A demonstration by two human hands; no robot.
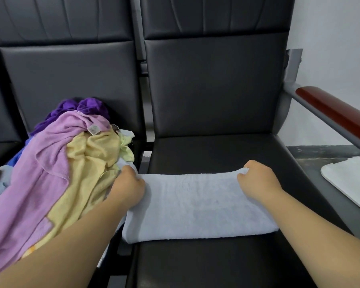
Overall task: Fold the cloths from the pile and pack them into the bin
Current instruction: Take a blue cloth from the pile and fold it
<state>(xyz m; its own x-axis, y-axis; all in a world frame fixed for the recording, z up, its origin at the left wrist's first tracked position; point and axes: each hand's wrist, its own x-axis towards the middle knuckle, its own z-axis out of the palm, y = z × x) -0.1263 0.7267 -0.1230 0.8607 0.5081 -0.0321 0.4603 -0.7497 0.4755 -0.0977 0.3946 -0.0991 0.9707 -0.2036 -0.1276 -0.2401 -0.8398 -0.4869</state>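
Gripping both far corners. Our left hand [129,188] is clenched on the corner at 10 o'clock of the pale towel [195,204], and our right hand [256,179] on the corner at 2 o'clock, with the fingers curled over the far edge. The towel lies flat on the black chair seat [216,150], already doubled into a long band, its thick rounded fold toward us at 6 o'clock.

Handling, as we judge it:
- Terry, soft and light, with no stiffness. It will sag wherever we don't support it.
- Grippy nap, so the layers should stay put rather than slide.
- Best taken at the corners, pinching all layers together, or the lower one drops away.

The pile [71,163] sits at 9 o'clock on the next seat, touching the towel's left end: lilac, yellow and purple cloths, all limp. A white rounded-corner object [349,179] shows at 3 o'clock, under the wooden armrest [337,115]. We cannot tell if it is the bin.
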